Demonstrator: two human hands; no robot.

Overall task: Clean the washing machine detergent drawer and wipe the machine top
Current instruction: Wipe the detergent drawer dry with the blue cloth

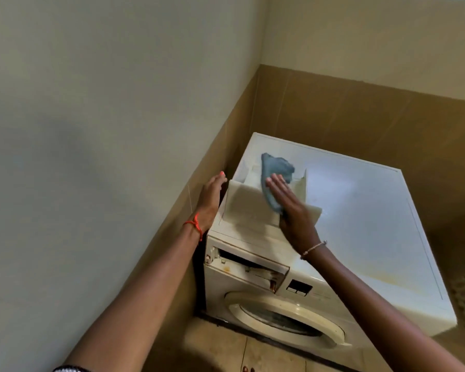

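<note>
The detergent drawer (250,208) is out of its slot (249,267) and lies on the washing machine top (365,210), at the front left corner, its front panel facing the camera. The right hand (290,208) lies flat with fingers extended, pressing a blue cloth (275,173) against the drawer's inner edge; the cloth bunches up behind the fingers. The left hand (212,200) is open too, placed along the drawer's left end by the tiled wall; whether it actually touches the drawer I cannot tell.

The step in hand looks like wiping the drawer itself. To do it well, the left hand should brace the drawer firmly so that it does not slide towards the wall or off the front edge under the cloth's pressure. A flat palm cleans broad faces, but the compartments and corners probably call for a fold of cloth pushed in with the fingertips. Residue knocked loose will fall on the lid, so wiping the top is better left until the drawer is done. The empty slot shows brownish stains and likely wants a pass as well.
</note>
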